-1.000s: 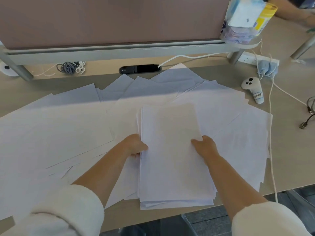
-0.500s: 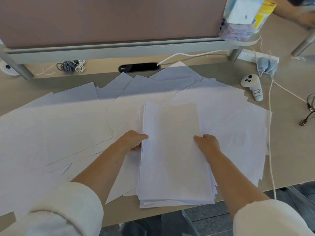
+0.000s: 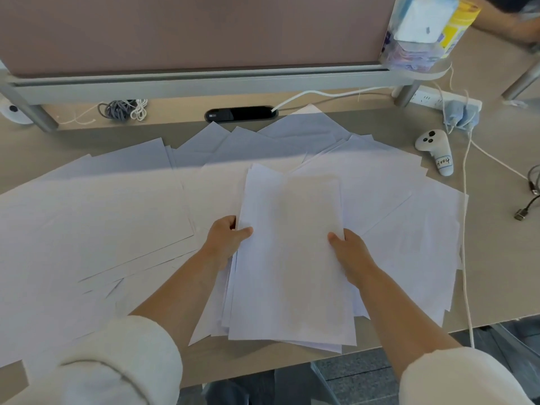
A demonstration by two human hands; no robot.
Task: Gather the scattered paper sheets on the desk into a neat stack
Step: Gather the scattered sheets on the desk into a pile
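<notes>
A stack of white paper sheets [image 3: 289, 258] lies in front of me on the beige desk [image 3: 496, 258], its near end over the desk's front edge. My left hand [image 3: 226, 239] grips the stack's left edge, thumb on top. On the right edge, my right hand [image 3: 349, 252] grips it the same way. Several loose sheets [image 3: 96, 217] spread flat to the left, more loose sheets [image 3: 409, 229] lie under and right of the stack, and others [image 3: 263, 141] fan out behind it.
A white controller [image 3: 436, 150] lies at the right rear, with white cables [image 3: 466, 229] running to the front edge. A grey partition rail [image 3: 204, 83] spans the back above a black cable port [image 3: 241, 114]. Coiled cords [image 3: 122, 109] sit back left. Another person's arm [image 3: 508, 24] is top right.
The stack has been lifted and skewed slightly; its sheets now fan apart at the top left corner. Both hands kept their grip on the edges.
</notes>
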